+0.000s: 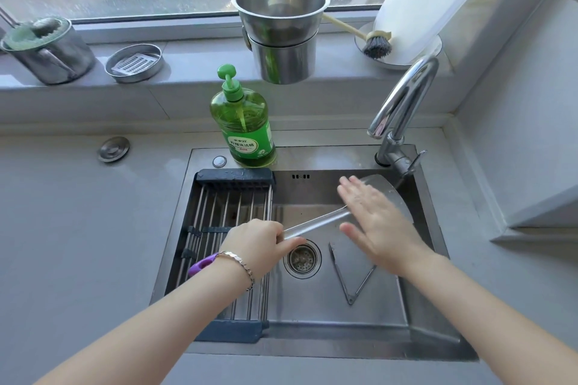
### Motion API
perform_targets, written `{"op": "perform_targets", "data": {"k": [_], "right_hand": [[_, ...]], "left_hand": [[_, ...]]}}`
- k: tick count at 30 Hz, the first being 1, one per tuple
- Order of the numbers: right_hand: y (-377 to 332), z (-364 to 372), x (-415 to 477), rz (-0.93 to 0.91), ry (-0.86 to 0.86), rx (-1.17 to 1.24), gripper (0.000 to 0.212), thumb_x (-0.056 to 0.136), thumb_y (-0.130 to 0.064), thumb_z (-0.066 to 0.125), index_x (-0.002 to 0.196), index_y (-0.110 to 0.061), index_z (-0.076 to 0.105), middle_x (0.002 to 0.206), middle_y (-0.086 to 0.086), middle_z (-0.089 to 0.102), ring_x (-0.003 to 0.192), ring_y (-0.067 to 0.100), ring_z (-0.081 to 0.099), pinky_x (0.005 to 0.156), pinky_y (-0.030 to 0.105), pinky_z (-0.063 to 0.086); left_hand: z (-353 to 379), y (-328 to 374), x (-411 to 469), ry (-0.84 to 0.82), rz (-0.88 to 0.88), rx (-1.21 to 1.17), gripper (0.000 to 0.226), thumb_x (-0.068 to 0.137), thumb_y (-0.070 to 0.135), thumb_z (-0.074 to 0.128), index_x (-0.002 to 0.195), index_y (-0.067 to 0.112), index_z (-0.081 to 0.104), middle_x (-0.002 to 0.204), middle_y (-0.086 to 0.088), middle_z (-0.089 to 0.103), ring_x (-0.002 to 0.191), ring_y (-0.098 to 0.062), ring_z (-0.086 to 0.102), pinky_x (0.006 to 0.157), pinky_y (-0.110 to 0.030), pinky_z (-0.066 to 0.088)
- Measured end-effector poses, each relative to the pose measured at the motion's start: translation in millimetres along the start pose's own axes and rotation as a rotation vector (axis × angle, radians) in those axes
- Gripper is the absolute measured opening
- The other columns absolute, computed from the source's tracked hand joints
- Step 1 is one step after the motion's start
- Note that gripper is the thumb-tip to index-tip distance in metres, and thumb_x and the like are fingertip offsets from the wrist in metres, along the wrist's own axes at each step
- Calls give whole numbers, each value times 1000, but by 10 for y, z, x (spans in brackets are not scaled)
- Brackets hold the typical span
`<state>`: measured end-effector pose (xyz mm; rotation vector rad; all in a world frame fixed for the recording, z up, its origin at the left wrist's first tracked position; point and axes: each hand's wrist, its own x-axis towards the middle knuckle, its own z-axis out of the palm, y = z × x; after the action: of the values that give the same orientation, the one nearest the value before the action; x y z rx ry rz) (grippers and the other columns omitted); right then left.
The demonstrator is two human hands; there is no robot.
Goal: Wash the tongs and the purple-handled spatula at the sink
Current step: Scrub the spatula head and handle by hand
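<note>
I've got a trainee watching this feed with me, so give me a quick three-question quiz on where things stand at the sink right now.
1. True or false: the tongs are held in the right hand.
2. Which hand grips the spatula by its handle? A) the left hand B) the right hand C) neither
3. Fill in: the green soap bottle stands on the sink rim, behind the ____ rack.

Key:
1. False. They lie spread open on the sink floor, right of the drain.
2. A. The right hand lies flat and open on the blade.
3. Drying.
</note>
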<state>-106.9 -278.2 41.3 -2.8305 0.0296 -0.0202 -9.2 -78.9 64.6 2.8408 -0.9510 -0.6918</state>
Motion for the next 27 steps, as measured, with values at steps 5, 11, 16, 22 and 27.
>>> {"op": "perform_targets", "data": {"k": [5,11,16,22,27], "right_hand": [[114,-89,116,254,-16,151,81,85,-58,8,149,-8,10,158,2,6,144,5,-3,114,18,-5],[166,12,-86,-28,-44,110,85,85,-70,1,148,-12,8,154,-4,2,140,-5,-11,116,18,-4],[3,-48,63,89,-10,115,100,76,-74,-15,149,-9,7,152,-5,-7,142,4,-10,114,18,-12],[159,-35,84,101,54,75,91,85,-71,5,149,-8,11,158,4,8,143,6,1,114,19,-3],[-140,42,28,-68,0,-8,94,86,-69,-3,145,-1,24,155,8,15,145,14,5,116,24,-5]], "left_hand": [[17,5,-34,38,23,2,47,87,63,39,75,19,51,59,9,45,62,-14,52,66,-26,50],[-11,-156,-66,60,24,68,43,88,62,38,76,23,51,57,11,43,59,-11,50,65,-24,52],[-9,-95,-66,88,60,105,43,88,62,37,77,22,51,57,11,40,62,-12,51,64,-23,50],[10,-100,-69,87,75,122,46,87,64,36,77,22,51,58,10,40,64,-12,52,64,-23,49],[59,-124,-70,93,23,65,47,87,64,37,77,22,54,58,10,43,63,-13,52,66,-24,51]]}}
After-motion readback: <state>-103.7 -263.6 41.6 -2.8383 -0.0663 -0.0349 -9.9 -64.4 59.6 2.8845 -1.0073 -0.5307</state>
